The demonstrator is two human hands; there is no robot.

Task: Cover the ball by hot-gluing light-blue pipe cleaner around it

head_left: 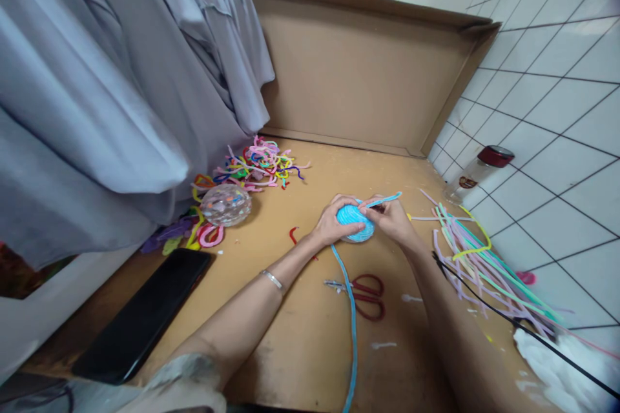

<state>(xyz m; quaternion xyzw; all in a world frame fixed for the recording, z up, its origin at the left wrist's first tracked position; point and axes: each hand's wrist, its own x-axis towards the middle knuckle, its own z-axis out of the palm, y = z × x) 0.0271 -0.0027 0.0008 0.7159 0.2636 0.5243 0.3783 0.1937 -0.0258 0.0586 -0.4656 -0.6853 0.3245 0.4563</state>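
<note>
The left hand (pixel 330 221) grips a rounded, bright-blue ball of fuzzy cord (pixel 349 216) coiled in close ridges; the right hand (pixel 390 218) pinches a fuzzy blue strand (pixel 388 198).

Soft, fairly even light fills the scene, brightest on the tiled wall (pixel 557 77) at right, with a faint sheen on the near tabletop (pixel 290 361). Wide-angle distortion stretches tiles and left cloth (pixel 106 77); the near-right white fluff (pixel 557 358) looks blurred and washed out.

Craft workspace: pipe cleaners (pixel 477 264), scissors (pixel 369 299), tiled wall (pixel 552 161)
</note>
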